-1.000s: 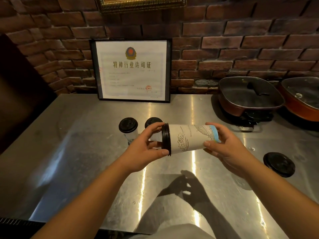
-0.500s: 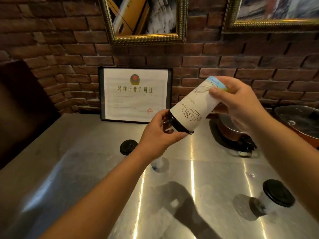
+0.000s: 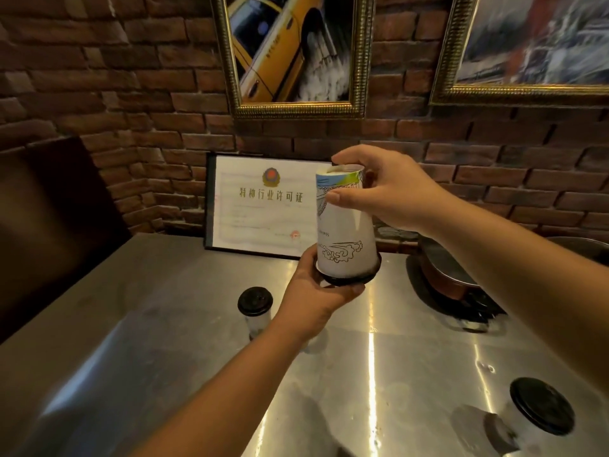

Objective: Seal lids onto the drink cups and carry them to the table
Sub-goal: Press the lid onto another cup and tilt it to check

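I hold a white paper cup (image 3: 344,232) with cloud drawings upside down above the steel counter (image 3: 131,357). Its black lid (image 3: 349,278) faces down. My left hand (image 3: 316,291) cups the lid from below, fingers curled round its rim. My right hand (image 3: 389,192) grips the cup's base at the top, thumb and fingers around it. A second lidded cup (image 3: 255,310) stands on the counter just left of my left wrist. A third lidded cup (image 3: 540,413) stands near the right front. Another cup behind my left forearm is hidden.
A framed certificate (image 3: 260,206) leans against the brick wall at the back. An electric skillet (image 3: 445,268) sits at the right rear, partly behind my right arm. Two gold-framed pictures (image 3: 296,54) hang above. A dark panel (image 3: 56,219) borders the counter's left side.
The cup has turned from lying sideways to fully upside down and risen higher. My right hand moved from the side to the top; my left hand stayed under the lid. My view tilted upward.
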